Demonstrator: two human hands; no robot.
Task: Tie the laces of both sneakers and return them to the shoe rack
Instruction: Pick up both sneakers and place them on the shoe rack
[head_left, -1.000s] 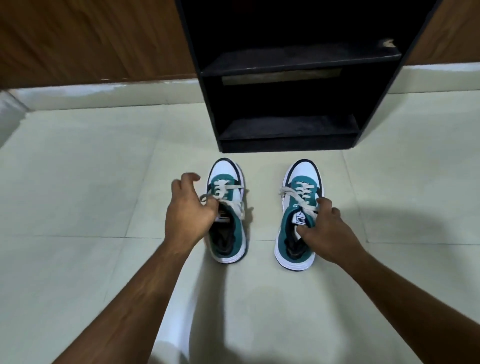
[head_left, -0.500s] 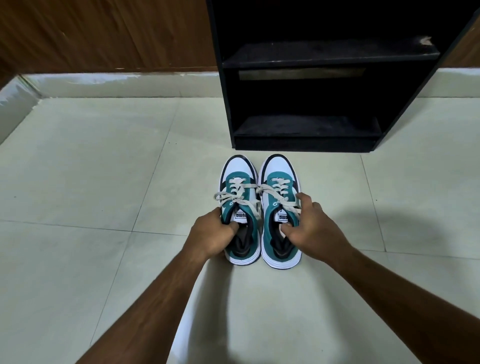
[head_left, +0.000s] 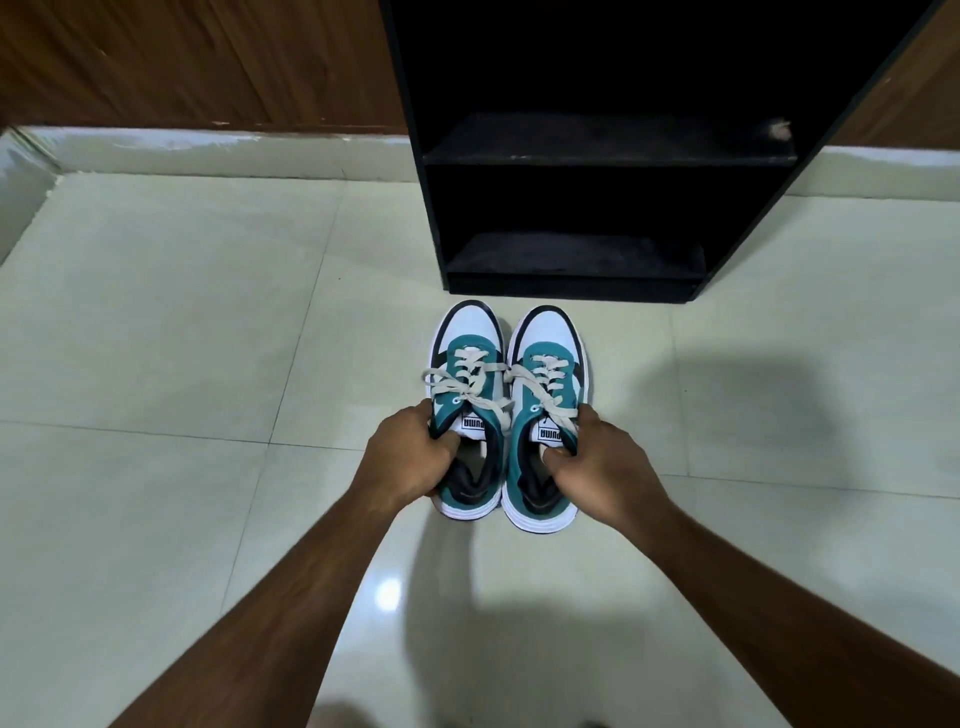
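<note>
Two teal, white and black sneakers sit side by side, toes pointing at the rack. My left hand (head_left: 410, 452) grips the collar of the left sneaker (head_left: 470, 364) with fingers tucked inside the opening. My right hand (head_left: 597, 462) holds the collar of the right sneaker (head_left: 548, 358) the same way. Both have cream laces tied in bows across the tongues. The black shoe rack (head_left: 571, 270) stands just beyond the toes, its lower shelf and middle shelf (head_left: 608, 150) bare.
Pale glossy floor tiles (head_left: 182, 338) spread all around. A wooden wall panel (head_left: 182, 62) with a light skirting runs behind the rack. My shadow falls on the floor to the right of the sneakers.
The sneakers, apart a second ago, have been drawn together. My hands moved from the laces to the collars and now grip them. The view has shifted closer to the rack.
</note>
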